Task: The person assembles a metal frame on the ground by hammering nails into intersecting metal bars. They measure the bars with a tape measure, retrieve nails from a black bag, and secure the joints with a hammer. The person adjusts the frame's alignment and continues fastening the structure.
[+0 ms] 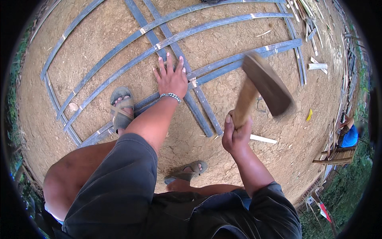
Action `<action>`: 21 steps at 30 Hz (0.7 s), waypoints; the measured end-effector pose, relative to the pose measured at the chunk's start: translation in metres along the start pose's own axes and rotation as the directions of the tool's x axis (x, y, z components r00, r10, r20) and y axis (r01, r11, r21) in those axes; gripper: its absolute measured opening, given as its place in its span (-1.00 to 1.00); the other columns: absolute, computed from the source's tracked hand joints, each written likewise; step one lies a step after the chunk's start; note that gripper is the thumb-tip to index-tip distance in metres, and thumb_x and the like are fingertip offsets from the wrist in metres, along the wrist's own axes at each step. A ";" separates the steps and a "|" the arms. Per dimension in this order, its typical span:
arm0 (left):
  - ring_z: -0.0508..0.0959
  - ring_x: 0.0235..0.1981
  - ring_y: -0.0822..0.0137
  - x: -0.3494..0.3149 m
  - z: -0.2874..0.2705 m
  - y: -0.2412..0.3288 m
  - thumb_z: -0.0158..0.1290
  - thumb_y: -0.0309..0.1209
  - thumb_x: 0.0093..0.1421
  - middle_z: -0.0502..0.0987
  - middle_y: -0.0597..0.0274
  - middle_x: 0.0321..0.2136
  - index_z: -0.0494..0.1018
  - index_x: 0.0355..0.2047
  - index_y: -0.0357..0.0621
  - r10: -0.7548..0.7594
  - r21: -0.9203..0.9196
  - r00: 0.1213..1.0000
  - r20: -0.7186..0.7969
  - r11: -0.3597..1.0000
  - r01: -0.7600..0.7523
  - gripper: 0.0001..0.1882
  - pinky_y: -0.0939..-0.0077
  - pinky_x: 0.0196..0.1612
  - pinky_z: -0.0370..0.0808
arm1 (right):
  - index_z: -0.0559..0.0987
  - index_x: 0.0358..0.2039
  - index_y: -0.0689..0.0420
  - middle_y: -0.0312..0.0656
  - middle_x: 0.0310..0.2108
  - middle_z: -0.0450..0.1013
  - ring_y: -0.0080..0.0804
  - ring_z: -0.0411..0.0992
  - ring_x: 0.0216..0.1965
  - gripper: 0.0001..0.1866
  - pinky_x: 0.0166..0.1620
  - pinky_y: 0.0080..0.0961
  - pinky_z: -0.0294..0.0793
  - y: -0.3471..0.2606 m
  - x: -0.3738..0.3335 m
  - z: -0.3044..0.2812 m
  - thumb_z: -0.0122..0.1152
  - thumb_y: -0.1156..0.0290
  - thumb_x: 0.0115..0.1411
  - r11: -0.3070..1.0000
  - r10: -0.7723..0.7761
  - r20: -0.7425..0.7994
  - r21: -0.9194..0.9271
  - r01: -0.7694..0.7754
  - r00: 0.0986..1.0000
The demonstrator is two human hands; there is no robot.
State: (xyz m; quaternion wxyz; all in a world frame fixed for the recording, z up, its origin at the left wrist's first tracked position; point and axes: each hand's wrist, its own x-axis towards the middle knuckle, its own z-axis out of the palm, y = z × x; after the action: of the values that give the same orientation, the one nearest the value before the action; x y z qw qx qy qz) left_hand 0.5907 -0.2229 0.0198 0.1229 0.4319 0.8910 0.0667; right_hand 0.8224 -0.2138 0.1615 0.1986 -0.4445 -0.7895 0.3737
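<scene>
My left hand [172, 79], with a chain bracelet at its wrist, lies flat with fingers spread. It presses on dark grey bamboo slats [175, 38] where they cross. My right hand [238, 133] is wrapped round the wooden handle of a hatchet [268, 81]. The hatchet is raised above the ground to the right of the slats, its broad dark head smeared by motion. Beside my left hand, a pair of long slats [229, 65] runs off to the right over the crosspieces. Whether a nail sits under my left fingers is hidden.
The slats form a wide lattice on bare earth. My sandalled left foot [123, 105] stands beside it; my other foot [193, 170] is nearer. Offcuts [312, 34] lie at far right, with a pale stick [262, 139] nearby. A person in blue [349, 136] sits at the right edge.
</scene>
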 end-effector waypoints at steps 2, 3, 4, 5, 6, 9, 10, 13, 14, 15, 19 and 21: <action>-0.13 0.52 -0.18 0.000 0.002 0.001 -0.19 -0.11 0.46 -0.07 0.06 0.52 0.21 0.44 0.29 0.004 -0.005 1.000 -0.007 1.000 -0.004 -0.45 -0.31 0.47 -0.14 | 0.32 0.16 0.29 0.11 -0.39 0.47 0.01 0.47 -0.43 -0.57 -0.29 -0.19 0.50 0.031 -0.016 0.017 0.14 0.54 0.31 0.987 -0.109 -0.022 0.114 0.111 0.994; -0.13 0.52 -0.18 0.000 0.004 0.001 -0.19 -0.11 0.46 -0.07 0.07 0.52 0.21 0.44 0.29 0.008 -0.008 1.000 -0.014 1.000 -0.008 -0.45 -0.31 0.47 -0.15 | 0.31 0.20 0.29 0.19 -0.37 0.50 0.12 0.53 -0.38 -0.55 -0.23 -0.09 0.53 0.039 -0.019 0.023 0.11 0.55 0.31 0.985 -0.104 0.122 -0.127 0.120 0.987; -0.13 0.52 -0.18 0.000 0.005 0.001 -0.19 -0.11 0.46 -0.07 0.07 0.52 0.21 0.44 0.29 0.012 -0.011 1.000 -0.022 1.000 -0.012 -0.45 -0.31 0.47 -0.15 | 0.28 0.26 0.23 0.29 -0.23 0.50 0.25 0.52 -0.22 -0.50 -0.10 -0.04 0.53 0.046 -0.023 0.029 0.10 0.51 0.32 0.982 0.143 0.277 -0.162 -0.101 0.950; -0.13 0.52 -0.18 0.000 0.004 0.002 -0.19 -0.11 0.46 -0.07 0.07 0.52 0.21 0.44 0.29 0.005 -0.007 1.000 -0.006 1.000 -0.005 -0.45 -0.31 0.47 -0.15 | 0.26 0.32 0.18 0.38 -0.09 0.51 0.37 0.51 -0.05 -0.45 0.02 0.01 0.54 0.050 -0.025 0.035 0.10 0.47 0.34 0.925 0.375 0.408 -0.226 -0.305 0.832; -0.12 0.52 -0.18 0.000 0.003 0.003 -0.19 -0.11 0.46 -0.07 0.07 0.52 0.21 0.45 0.29 -0.001 -0.003 1.000 0.011 1.000 0.001 -0.44 -0.31 0.47 -0.15 | 0.25 0.33 0.14 0.38 -0.09 0.50 0.41 0.50 -0.08 -0.43 -0.03 0.08 0.54 0.053 -0.029 0.036 0.10 0.47 0.34 0.931 0.363 0.353 -0.167 -0.324 0.862; -0.14 0.52 -0.18 -0.003 0.001 0.001 -0.19 -0.12 0.46 -0.07 0.07 0.53 0.20 0.45 0.29 -0.006 0.021 0.999 0.032 1.000 0.005 -0.44 -0.30 0.47 -0.16 | 0.25 0.33 0.14 0.39 -0.11 0.51 0.43 0.50 -0.12 -0.44 -0.08 0.11 0.53 0.034 -0.018 0.022 0.10 0.46 0.34 0.949 0.302 0.202 -0.158 -0.274 0.932; -0.14 0.52 -0.17 -0.001 0.000 0.000 -0.19 -0.12 0.46 -0.07 0.07 0.53 0.19 0.45 0.30 -0.004 0.026 1.000 0.018 1.000 0.003 -0.44 -0.30 0.48 -0.16 | 0.24 0.32 0.21 0.37 -0.17 0.52 0.43 0.51 -0.18 -0.44 -0.10 0.10 0.52 0.010 0.000 0.009 0.10 0.44 0.35 0.953 0.299 0.169 -0.110 -0.283 0.939; -0.15 0.53 -0.17 0.000 0.002 -0.004 -0.19 -0.12 0.45 -0.07 0.08 0.53 0.20 0.45 0.29 -0.002 0.017 1.000 -0.005 1.000 0.002 -0.43 -0.30 0.48 -0.16 | 0.36 0.07 0.32 0.01 -0.43 0.46 -0.14 0.45 -0.48 -0.66 -0.33 -0.26 0.44 0.017 0.001 0.006 0.11 0.61 0.30 0.929 -0.073 -0.068 0.358 0.093 0.995; -0.14 0.53 -0.17 0.000 0.004 0.000 -0.19 -0.12 0.45 -0.07 0.08 0.53 0.20 0.45 0.29 0.004 0.015 1.000 -0.005 1.000 -0.004 -0.43 -0.30 0.48 -0.16 | 0.34 0.09 0.30 0.03 -0.41 0.48 -0.11 0.46 -0.48 -0.64 -0.34 -0.24 0.45 0.030 -0.007 0.017 0.10 0.60 0.30 0.948 -0.205 -0.131 0.221 0.230 0.970; -0.14 0.52 -0.17 0.000 0.005 0.003 -0.19 -0.12 0.44 -0.07 0.08 0.53 0.19 0.45 0.29 0.009 0.013 1.000 -0.004 1.000 -0.009 -0.43 -0.30 0.48 -0.16 | 0.32 0.10 0.27 0.06 -0.40 0.49 -0.07 0.47 -0.48 -0.63 -0.34 -0.22 0.46 0.044 -0.014 0.029 0.10 0.60 0.30 0.934 -0.332 -0.188 0.071 0.350 0.924; -0.16 0.53 -0.14 0.001 0.006 0.002 -0.19 -0.11 0.46 -0.07 0.10 0.53 0.20 0.45 0.32 -0.015 -0.007 1.000 0.015 1.000 0.016 -0.44 -0.32 0.48 -0.20 | 0.21 0.33 0.15 0.36 -0.11 0.51 0.40 0.51 -0.13 -0.41 -0.07 0.13 0.51 0.077 -0.043 0.043 0.11 0.37 0.34 0.935 0.331 0.405 -0.262 -0.239 0.852; -0.16 0.53 -0.14 0.000 0.004 -0.001 -0.19 -0.11 0.46 -0.08 0.10 0.53 0.20 0.45 0.32 -0.011 0.018 1.000 0.011 1.000 0.011 -0.44 -0.33 0.48 -0.20 | 0.24 0.31 0.16 0.33 -0.11 0.52 0.37 0.52 -0.14 -0.42 -0.08 0.10 0.52 0.050 -0.041 0.036 0.13 0.39 0.33 0.948 0.314 0.345 -0.168 -0.270 0.885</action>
State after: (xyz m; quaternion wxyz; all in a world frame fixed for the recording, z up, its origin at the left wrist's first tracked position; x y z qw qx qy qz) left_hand 0.5914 -0.2231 0.0155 0.1244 0.4286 0.8931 0.0557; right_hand 0.8488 -0.2473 0.1007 -0.0372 -0.4913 -0.7568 0.4296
